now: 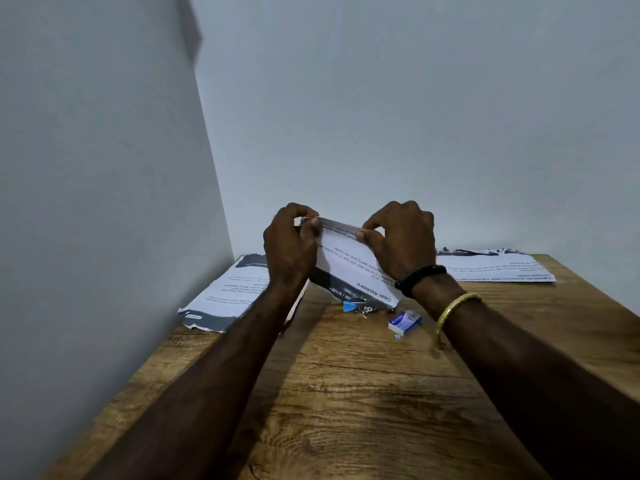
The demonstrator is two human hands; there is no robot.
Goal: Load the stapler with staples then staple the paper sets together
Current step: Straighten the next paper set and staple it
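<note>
In the head view we see both hands raised over the far part of the wooden tabletop [346, 393], sharing one paper set [349, 268]. The left hand [289, 244] pinches the sheet's upper left corner, fingers [298, 211] curled round the edge. The right hand [403, 237] pinches the top edge further right in the same way. The set hangs tilted, with its dark printed end low near the tabletop. A small blue item [349, 306] peeks out there, too hidden to name. Just right of it lies a white-and-blue staple box [404, 321]. A second paper set [228, 292] lies far left by the wall and a third paper set [491, 268] far right. The right wrist wears a black band [419, 277] and a gold bangle [450, 313].
</note>
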